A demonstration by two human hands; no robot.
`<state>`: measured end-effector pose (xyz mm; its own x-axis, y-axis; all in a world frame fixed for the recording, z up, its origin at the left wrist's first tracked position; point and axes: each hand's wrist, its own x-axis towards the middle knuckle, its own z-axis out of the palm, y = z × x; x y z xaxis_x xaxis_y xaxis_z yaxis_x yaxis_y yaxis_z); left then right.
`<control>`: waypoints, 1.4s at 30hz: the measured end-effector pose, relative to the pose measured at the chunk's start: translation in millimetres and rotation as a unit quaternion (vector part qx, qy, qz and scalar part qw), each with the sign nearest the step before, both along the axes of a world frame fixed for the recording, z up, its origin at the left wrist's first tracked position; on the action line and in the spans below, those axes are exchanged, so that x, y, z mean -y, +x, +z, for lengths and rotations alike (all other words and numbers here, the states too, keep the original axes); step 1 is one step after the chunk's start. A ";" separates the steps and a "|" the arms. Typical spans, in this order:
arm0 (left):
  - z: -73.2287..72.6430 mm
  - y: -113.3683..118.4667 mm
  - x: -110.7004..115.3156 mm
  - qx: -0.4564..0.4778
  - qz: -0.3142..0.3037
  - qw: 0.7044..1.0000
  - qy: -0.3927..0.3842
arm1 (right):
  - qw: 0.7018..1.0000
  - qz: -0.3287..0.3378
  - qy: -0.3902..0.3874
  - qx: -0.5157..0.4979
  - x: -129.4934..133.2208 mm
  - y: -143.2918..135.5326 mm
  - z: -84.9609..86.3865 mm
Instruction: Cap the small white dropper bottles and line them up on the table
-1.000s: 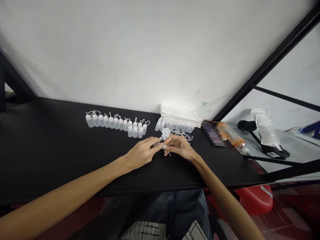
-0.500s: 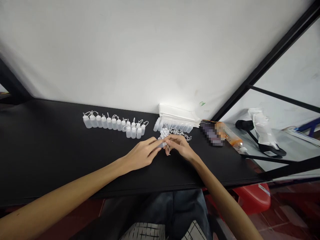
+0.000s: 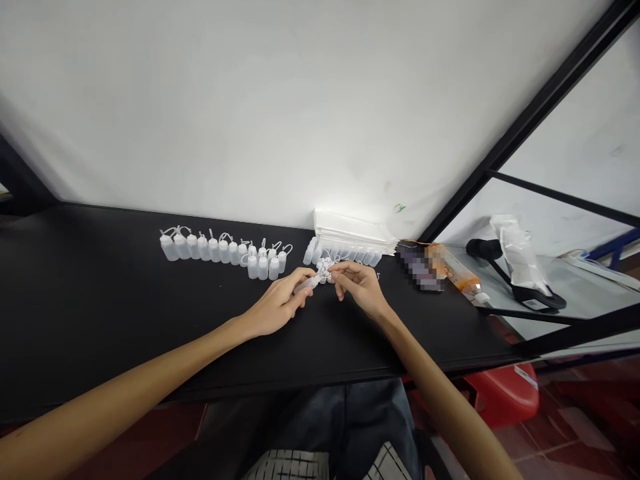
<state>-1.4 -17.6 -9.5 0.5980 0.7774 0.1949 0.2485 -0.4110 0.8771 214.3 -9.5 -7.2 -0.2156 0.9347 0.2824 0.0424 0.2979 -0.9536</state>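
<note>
A small translucent plastic squeeze bottle [image 3: 306,285] lies tilted in my left hand [image 3: 274,308], its top pointing right. The fingers and thumb are closed around the bottle body. My right hand [image 3: 364,288] is just to the right, thumb and forefinger close together at the edge of a pile of small white caps [image 3: 325,265]. Whatever is between those fingertips, if anything, is too small to make out. Behind the caps, partly covered, stand and lie several more bottles [image 3: 311,251]. To the left, a row of capped bottles [image 3: 214,250] with looped straps stands upright.
A stack of white sheets or bags [image 3: 353,230] rests against the wall behind the bottles. Right of it are a blurred dark object [image 3: 420,267] and an orange-labelled bottle [image 3: 457,273] lying down. A black metal frame [image 3: 500,160] borders the black table [image 3: 125,320] on the right.
My hands were together at the bottle. Now they are apart: the left has shifted slightly left with the bottle, and the right is by the caps. The view has tilted a little.
</note>
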 end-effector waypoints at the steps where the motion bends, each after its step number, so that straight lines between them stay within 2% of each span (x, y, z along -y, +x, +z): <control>1: -0.1 -0.3 -0.2 0.006 -0.004 1.000 -0.019 | 1.000 -0.018 0.009 0.003 -1.0 0.4 -1.0; 4: 1.1 -1.2 -0.7 0.015 0.005 0.998 -0.059 | 0.997 -0.067 0.028 0.032 -2.9 2.1 -3.3; 6: 2.9 -1.5 -0.9 0.000 0.031 0.998 -0.056 | 0.988 -0.115 0.063 0.085 -3.1 3.3 -4.6; 7: 3.7 -1.4 -1.0 -0.010 0.044 0.998 -0.045 | 0.976 -0.144 0.095 0.132 -3.0 3.9 -5.4; 9: 4.9 -0.6 -1.3 -0.024 0.064 0.998 -0.014 | 0.935 -0.189 0.170 0.247 -2.9 4.5 -7.7; 12: 5.2 2.0 -1.7 -0.031 0.073 0.997 0.020 | 0.873 -0.195 0.233 0.383 -3.6 4.6 -12.7; 14: 5.1 3.7 -1.6 -0.039 0.080 0.996 0.033 | 0.855 -0.182 0.237 0.423 -4.6 4.3 -16.2; 17: 5.2 5.1 -0.9 -0.058 0.094 0.993 0.048 | 0.846 -0.160 0.242 0.448 -6.2 3.3 -19.6; 20: 4.8 4.9 -0.4 -0.075 0.102 0.991 0.050 | 0.855 -0.142 0.248 0.433 -6.5 1.3 -19.7; 23: 2.7 4.5 -0.9 -0.087 0.108 0.989 0.052 | 0.888 -0.127 0.237 0.373 -4.4 -1.1 -15.9; 27: -2.4 5.6 -2.3 -0.094 0.112 0.987 0.063 | 0.966 -0.088 0.110 0.219 -0.1 -1.9 -7.3; 29: -4.9 6.6 -2.6 -0.112 0.116 0.983 0.084 | 0.989 -0.045 0.044 0.132 1.3 -1.3 -3.9; 34: -6.7 7.7 -1.9 -0.145 0.112 0.973 0.140 | 0.999 0.042 -0.011 0.033 4.0 -0.6 -0.2; 38: -6.0 8.0 -1.8 -0.165 0.112 0.970 0.136 | 0.996 0.076 -0.031 0.040 6.2 -1.5 0.7; 42: -7.0 9.7 -2.4 -0.196 0.114 0.965 0.128 | 0.995 0.079 -0.041 0.038 5.4 -2.1 0.5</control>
